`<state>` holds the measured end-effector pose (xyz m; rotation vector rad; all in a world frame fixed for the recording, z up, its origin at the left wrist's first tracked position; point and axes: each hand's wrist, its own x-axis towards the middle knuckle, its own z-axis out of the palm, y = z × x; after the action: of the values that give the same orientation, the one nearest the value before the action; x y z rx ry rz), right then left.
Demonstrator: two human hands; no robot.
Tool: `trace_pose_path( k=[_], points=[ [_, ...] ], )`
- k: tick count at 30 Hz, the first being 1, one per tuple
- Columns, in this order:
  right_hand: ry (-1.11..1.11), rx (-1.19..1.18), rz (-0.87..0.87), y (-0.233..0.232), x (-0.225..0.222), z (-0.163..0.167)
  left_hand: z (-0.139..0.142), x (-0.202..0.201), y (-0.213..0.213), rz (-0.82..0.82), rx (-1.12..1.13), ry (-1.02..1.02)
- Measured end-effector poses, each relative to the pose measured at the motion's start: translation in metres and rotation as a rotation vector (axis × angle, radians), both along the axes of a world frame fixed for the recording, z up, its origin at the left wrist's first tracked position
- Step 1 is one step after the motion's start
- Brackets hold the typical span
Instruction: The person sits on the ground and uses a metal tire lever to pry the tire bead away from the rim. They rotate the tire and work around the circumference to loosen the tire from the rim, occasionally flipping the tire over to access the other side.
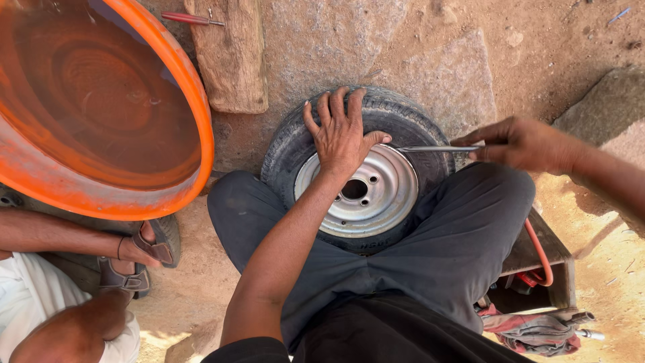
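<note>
A small black tyre (396,114) on a silver steel rim (383,202) lies flat on the ground between my knees. My left hand (340,131) presses palm down on the tyre's far sidewall, fingers spread, thumb resting on the rim edge. My right hand (521,142) grips a thin metal tyre lever (433,148) whose tip sits at the gap between rim and tyre, right beside my left thumb. My dark trousers (463,235) wrap around the near half of the wheel.
A big orange tub (195,87) of brownish water stands at upper left. Beyond the tyre lie a wooden block (232,57) and flat stones (457,74). Another person's sandalled feet (144,252) are at lower left. At the right sits a wooden box (561,259) with an orange hose (537,252) and a rag.
</note>
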<state>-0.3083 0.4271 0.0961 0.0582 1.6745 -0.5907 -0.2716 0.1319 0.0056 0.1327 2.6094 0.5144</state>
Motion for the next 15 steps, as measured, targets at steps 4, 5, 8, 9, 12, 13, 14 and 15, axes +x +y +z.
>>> trace_pose_path(
  k=[4, 5, 8, 9, 12, 13, 14, 15],
  points=[
    [-0.034, 0.002, 0.052, -0.006, -0.025, -0.007, -0.007, -0.001, 0.000, 0.005, 0.016, 0.025],
    [-0.041, 0.059, 0.066, -0.009, -0.024, -0.003, -0.008, -0.002, 0.000, 0.004, 0.024, 0.013],
    [-0.120, 0.350, 0.236, -0.017, -0.013, 0.005, -0.009, -0.005, 0.001, 0.014, 0.039, 0.005],
    [-0.143, 0.197, 0.091, -0.014, -0.014, -0.002, -0.009, -0.006, 0.001, 0.024, 0.034, 0.004],
    [-0.130, -0.062, -0.199, 0.001, -0.009, -0.026, -0.009, -0.008, 0.001, 0.017, 0.019, 0.019],
    [-0.078, -0.011, -0.168, 0.004, 0.002, -0.029, -0.009, -0.008, 0.001, 0.017, 0.020, 0.017],
    [-0.025, 0.044, -0.131, 0.007, 0.011, -0.029, -0.009, -0.008, 0.001, 0.030, 0.044, 0.017],
    [0.018, 0.030, -0.129, 0.010, 0.015, -0.030, -0.009, -0.008, 0.000, 0.043, 0.057, 0.029]
  ],
)
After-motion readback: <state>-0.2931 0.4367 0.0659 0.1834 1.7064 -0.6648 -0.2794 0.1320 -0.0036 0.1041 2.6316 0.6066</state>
